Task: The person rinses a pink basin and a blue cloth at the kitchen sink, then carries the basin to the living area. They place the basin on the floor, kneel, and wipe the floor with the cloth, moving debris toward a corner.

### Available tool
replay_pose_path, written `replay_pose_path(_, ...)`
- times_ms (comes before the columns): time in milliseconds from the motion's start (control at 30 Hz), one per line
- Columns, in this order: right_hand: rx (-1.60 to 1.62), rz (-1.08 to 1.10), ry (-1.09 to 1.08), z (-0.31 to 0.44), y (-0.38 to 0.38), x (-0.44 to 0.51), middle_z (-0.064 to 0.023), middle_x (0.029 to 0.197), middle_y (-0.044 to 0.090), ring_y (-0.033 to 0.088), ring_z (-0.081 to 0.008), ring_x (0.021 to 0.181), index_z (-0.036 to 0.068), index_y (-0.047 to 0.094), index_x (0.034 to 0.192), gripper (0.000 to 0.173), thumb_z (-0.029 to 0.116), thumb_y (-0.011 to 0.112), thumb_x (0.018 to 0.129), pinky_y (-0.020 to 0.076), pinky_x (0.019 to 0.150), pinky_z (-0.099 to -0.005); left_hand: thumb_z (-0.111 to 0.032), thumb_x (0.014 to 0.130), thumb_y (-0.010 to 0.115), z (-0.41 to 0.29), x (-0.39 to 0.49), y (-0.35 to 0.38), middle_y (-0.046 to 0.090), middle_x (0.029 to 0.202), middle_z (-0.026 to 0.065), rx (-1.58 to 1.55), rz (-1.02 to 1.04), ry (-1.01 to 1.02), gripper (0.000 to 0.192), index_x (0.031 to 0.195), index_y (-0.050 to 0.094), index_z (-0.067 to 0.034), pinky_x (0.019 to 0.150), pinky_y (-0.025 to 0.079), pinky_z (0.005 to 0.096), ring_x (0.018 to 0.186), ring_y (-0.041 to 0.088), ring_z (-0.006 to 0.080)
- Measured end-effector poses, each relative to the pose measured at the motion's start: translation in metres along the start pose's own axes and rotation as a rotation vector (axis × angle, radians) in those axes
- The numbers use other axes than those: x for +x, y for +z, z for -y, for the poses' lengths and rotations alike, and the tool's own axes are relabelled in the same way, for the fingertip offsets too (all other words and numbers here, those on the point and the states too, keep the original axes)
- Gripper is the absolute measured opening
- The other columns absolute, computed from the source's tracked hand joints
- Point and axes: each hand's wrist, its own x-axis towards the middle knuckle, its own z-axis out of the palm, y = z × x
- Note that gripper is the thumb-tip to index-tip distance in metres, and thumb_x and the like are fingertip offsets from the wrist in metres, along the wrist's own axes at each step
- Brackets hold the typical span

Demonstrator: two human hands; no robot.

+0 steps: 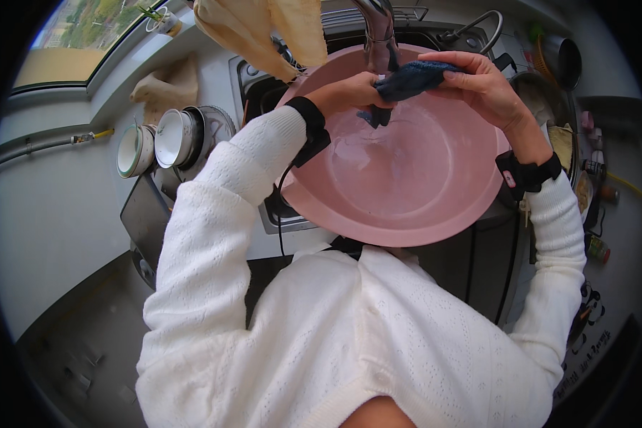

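A dark blue wet cloth (417,78), perhaps a small garment, is stretched between my two hands under a chrome faucet (379,32). My left hand (357,92) grips its near end, and part of it hangs below my fingers. At the other end, my right hand (476,80) pinches the cloth between thumb and fingers. Beneath both hands, a large pink plastic basin (412,230) rests over the sink, with rippling clear water (390,166) in its bottom. Whether water is running from the faucet cannot be told.
Stacked bowls (174,139) stand on the counter at left, near a crumpled beige cloth (171,88). Beige fabric (267,32) hangs beside the faucet. A metal sink edge (289,224) shows left of the basin. Pans (567,64) are at right. Black cables (280,214) hang from both wrist straps.
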Motion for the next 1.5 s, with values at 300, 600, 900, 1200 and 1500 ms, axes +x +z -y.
replay_pose_path(300,-0.835,-0.183,0.195,-0.056,-0.002,0.024,-0.0161,0.13,0.053,0.049,-0.0252,0.122,0.01,0.038,0.143,0.083,0.013,0.076,0.07,0.0402,0.1,-0.0335,0.002,0.081,0.064,-0.023,-0.024,-0.007,0.064,0.094,0.009,-0.439,-0.306,0.227,0.028,0.108,0.058,-0.003,0.07,0.053,0.026,0.086,0.064,0.0151)
replay_pose_path(600,-0.027,-0.327,0.163,-0.082,0.033,0.058,-0.005,0.1,0.062,0.059,-0.0147,0.095,0.005,0.053,0.123,0.051,0.0,0.066,0.075,0.0495,0.078,-0.0286,0.001,0.074,0.073,-0.021,-0.027,0.001,0.061,0.1,0.012,-0.72,-0.244,0.442,0.055,0.122,0.046,-0.001,0.074,0.056,0.0303,0.091,0.063,0.0182)
replay_pose_path(900,-0.963,-0.4,-0.309,-0.086,0.022,0.068,-0.0104,0.086,0.065,0.062,-0.0184,0.077,0.006,0.065,0.101,0.029,0.005,0.052,0.075,0.046,0.067,-0.0326,-0.004,0.065,0.081,0.006,-0.008,-0.003,0.063,0.099,0.0136,-0.041,-0.279,0.433,0.062,0.119,0.051,0.0,0.069,0.057,0.0323,0.087,0.067,0.0212)
replay_pose_path(1200,-0.508,-0.425,-0.291,-0.058,0.076,0.073,-0.0083,0.099,0.062,0.059,-0.0209,0.084,0.005,0.049,0.119,0.045,-0.001,0.059,0.076,0.0486,0.07,-0.0312,-0.005,0.086,0.056,-0.009,-0.021,0.004,0.062,0.108,0.0165,-0.687,-0.328,0.245,0.03,0.114,0.056,0.005,0.08,0.057,0.0371,0.087,0.068,0.0269)
replay_pose_path(1500,-0.08,-0.179,0.178,-0.088,0.035,0.071,-0.0066,0.089,0.059,0.06,-0.0157,0.074,0.005,0.05,0.111,0.047,0.0,0.071,0.069,0.0471,0.059,-0.0258,-0.005,0.087,0.061,-0.011,-0.039,-0.017,0.062,0.109,0.0198,-0.257,-0.183,0.262,0.03,0.114,0.056,0.007,0.089,0.052,0.0355,0.097,0.064,0.0271)
